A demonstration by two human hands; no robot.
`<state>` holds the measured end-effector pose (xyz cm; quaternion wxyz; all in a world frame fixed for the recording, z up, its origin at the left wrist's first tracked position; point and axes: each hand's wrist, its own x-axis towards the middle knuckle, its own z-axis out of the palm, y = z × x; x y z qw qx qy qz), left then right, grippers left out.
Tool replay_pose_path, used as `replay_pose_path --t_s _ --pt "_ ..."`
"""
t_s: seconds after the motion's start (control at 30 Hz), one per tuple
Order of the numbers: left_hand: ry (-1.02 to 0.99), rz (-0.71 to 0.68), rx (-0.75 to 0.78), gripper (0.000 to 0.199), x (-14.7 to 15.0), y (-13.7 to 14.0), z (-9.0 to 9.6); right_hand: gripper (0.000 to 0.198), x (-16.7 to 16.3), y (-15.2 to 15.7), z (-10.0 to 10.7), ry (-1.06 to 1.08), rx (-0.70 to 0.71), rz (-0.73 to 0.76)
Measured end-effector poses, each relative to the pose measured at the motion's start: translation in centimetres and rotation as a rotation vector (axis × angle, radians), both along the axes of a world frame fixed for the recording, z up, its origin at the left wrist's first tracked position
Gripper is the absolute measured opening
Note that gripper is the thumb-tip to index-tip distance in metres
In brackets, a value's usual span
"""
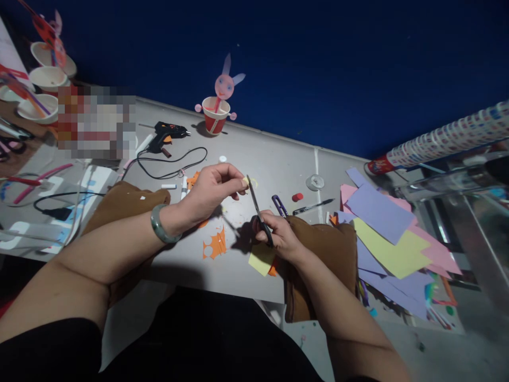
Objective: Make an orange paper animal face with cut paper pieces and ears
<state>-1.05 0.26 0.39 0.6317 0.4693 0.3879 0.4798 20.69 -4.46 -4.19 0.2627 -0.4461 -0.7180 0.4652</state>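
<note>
Pinching yellow paper (245,182) (tiny), the left hand (212,192) faces scissors (255,200) the right hand (284,237) grips.

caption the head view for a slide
Left hand pinching small yellow paper piece, right hand holding black-handled metal scissors at its edge.

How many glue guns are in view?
1: a glue gun on the table, beyond the left hand, left of the bunny cup. Others may be hidden where the picture is pixelated.

Behind the black-handled metal scissors (256,204) in the right hand (280,236), a red-and-white paper cup (215,123) is standing; a black plastic glue gun (162,138) is lying left, pastel paper sheets (379,212) right.
</note>
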Motion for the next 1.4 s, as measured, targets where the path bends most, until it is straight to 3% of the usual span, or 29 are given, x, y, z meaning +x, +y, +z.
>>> replay_pose_path --t_s 0.33,0.5,0.73,1.1,1.3,1.4 --pt "-0.035 0.022 -0.032 0.010 0.01 0.30 0.01 0.068 0.03 -0.01 -0.02 0.003 0.004 0.005" --pt "-0.061 0.032 -0.059 0.022 0.01 0.44 0.24 0.068 -0.03 -0.03 0.09 0.010 -0.004 0.000" --pt "0.004 0.000 0.001 0.015 -0.21 0.25 0.16 0.068 -0.07 -0.10 0.18 0.011 -0.008 -0.023" --pt "0.003 0.018 -0.032 0.010 -0.11 0.37 0.47 0.066 0.06 -0.05 -0.12 -0.001 -0.006 -0.012" --pt "-0.020 0.001 -0.113 0.036 -0.10 0.56 0.42 0.066 -0.04 -0.09 0.02 0.005 -0.007 -0.013" --pt "0.019 -0.024 -0.077 0.029 -0.18 0.40 0.45 0.065 0.04 -0.08 0.00 0.005 0.001 -0.006"
